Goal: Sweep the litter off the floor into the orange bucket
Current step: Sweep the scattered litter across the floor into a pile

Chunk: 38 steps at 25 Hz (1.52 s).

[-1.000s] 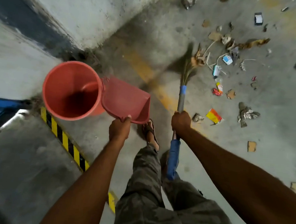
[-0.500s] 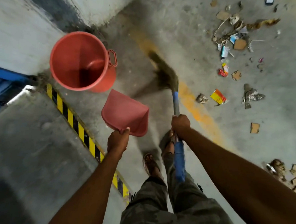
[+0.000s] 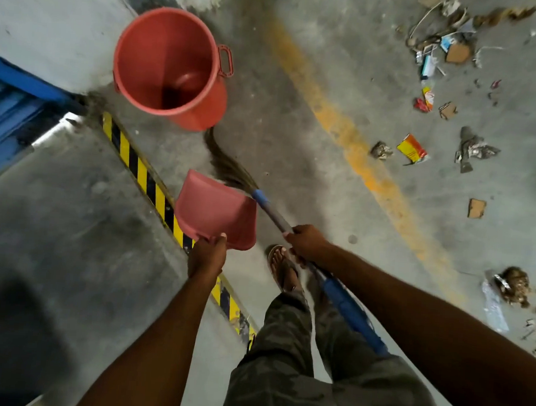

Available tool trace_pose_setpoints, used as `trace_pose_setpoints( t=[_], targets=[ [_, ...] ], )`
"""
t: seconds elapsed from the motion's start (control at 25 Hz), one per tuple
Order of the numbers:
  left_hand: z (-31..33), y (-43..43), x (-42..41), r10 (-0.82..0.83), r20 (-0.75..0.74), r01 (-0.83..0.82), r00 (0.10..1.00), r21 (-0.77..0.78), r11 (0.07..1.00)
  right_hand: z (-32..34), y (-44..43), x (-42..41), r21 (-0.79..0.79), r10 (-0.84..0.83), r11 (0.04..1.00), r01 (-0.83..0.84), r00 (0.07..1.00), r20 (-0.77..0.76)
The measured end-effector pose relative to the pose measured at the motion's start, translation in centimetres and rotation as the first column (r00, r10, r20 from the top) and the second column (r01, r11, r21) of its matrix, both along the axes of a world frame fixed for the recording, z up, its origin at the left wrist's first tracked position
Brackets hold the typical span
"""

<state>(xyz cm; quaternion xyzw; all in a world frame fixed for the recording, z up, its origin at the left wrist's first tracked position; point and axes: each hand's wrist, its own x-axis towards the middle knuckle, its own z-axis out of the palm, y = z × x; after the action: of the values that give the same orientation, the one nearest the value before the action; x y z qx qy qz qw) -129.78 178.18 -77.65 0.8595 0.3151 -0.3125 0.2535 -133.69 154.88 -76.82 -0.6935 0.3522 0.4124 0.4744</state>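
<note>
The 2 hands are apart, each clamped on a tool. The left hand point(image 3: 207, 255) pinches the near edge of the pink plastic dustpan point(image 3: 216, 212), held in the air as it was 0.5 s ago. The right hand point(image 3: 308, 243) wraps the broom point(image 3: 270, 214) by its grey shaft. The bristles point(image 3: 228, 166) pointed ahead then. They have swung left and now curve, blurred, from behind the dustpan to the foot of the bucket point(image 3: 209, 111). A sandalled foot point(image 3: 283, 269) shows between the arms. The round, smooth orange bucket stands upright on the rough concrete floor point(image 3: 297, 110), beside a black-and-yellow stripe point(image 3: 143, 170). The litter point(image 3: 411, 149), paper, card and wrappers, lies well apart at far right, partly cut off.
</note>
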Motion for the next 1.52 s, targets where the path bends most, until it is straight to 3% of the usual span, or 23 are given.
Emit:
trace_pose_setpoints(
  t=[0.08,0.16,0.24,0.32,0.4,0.52,0.6,0.68,0.76,0.88,1.0,1.12,1.24,1.32,1.4,1.52],
  targets=[
    [-0.1,0.5,-1.8,0.017,0.011,-0.017,1.000,-0.019,1.000,-1.5,-1.1,-0.6,-0.005,-0.266,0.964,0.266,0.962,-0.065],
    [-0.5,0.4,-3.8,0.041,0.026,-0.040,0.999,-0.051,0.998,-2.5,-2.0,-1.5,-0.115,-0.482,0.871,0.478,0.876,-0.009],
    [-0.7,-0.1,-5.8,0.044,0.017,-0.042,0.999,-0.082,0.996,-2.8,-2.3,-3.4,-0.272,-0.410,0.864,0.423,0.906,0.109],
    [-0.4,-0.7,-7.9,0.031,0.015,-0.030,0.999,-0.082,0.996,-1.7,-2.1,-5.4,-0.300,-0.338,0.875,0.381,0.923,0.185],
    [0.1,-0.8,-10.2,0.006,-0.015,-0.007,1.000,-0.045,0.999,0.3,-1.7,-8.0,-0.237,-0.289,0.912,0.335,0.935,0.207],
    [0.7,-0.3,-14.2,0.075,-0.005,-0.075,0.997,0.001,0.997,1.3,-1.1,-12.8,-0.087,-0.032,0.995,0.044,0.990,0.134],
    [-0.2,0.5,-16.9,0.118,-0.007,-0.118,0.993,0.003,0.993,0.4,-1.9,-15.6,-0.004,0.084,0.996,-0.084,0.996,0.032],
    [-1.2,0.7,-18.8,0.129,-0.006,-0.129,0.992,-0.012,0.992,-0.4,-3.6,-17.4,-0.017,0.023,1.000,-0.023,0.999,-0.035],
    [-1.0,-0.2,-19.8,0.102,-0.031,-0.104,0.994,-0.053,0.993,-1.2,-5.0,-19.0,-0.145,-0.153,0.979,0.144,0.987,-0.050],
    [0.1,-2.3,-20.0,0.024,0.009,-0.022,1.000,-0.103,0.994,-0.6,-5.3,-21.4,-0.349,-0.227,0.905,0.242,0.970,0.084],
    [0.5,-2.7,-19.2,-0.005,0.065,0.012,0.998,-0.100,0.995,0.2,-4.2,-24.1,-0.315,-0.222,0.907,0.280,0.952,0.209],
    [1.4,-1.8,-18.8,-0.070,0.057,0.072,0.996,-0.020,0.997,-0.8,-1.4,-27.9,-0.287,0.037,0.958,0.026,0.976,0.213],
    [2.3,0.4,-19.7,-0.117,0.039,0.114,0.992,0.073,0.991,-3.0,0.5,-30.5,-0.275,0.262,0.937,-0.216,0.955,0.142],
    [1.5,2.7,-20.6,-0.078,0.039,0.076,0.996,0.043,0.996,-4.3,0.7,-30.5,-0.247,0.141,0.961,-0.123,0.988,0.057],
    [-1.1,5.4,-21.5,-0.062,0.056,0.060,0.997,0.024,0.998,-4.8,0.9,-30.4,-0.328,-0.149,0.933,0.147,0.989,0.020],
    [-5.0,8.2,-23.0,-0.113,0.043,0.113,0.993,0.005,0.994,-3.2,1.9,-30.8,-0.434,-0.314,0.837,0.334,0.942,0.121]
  ],
)
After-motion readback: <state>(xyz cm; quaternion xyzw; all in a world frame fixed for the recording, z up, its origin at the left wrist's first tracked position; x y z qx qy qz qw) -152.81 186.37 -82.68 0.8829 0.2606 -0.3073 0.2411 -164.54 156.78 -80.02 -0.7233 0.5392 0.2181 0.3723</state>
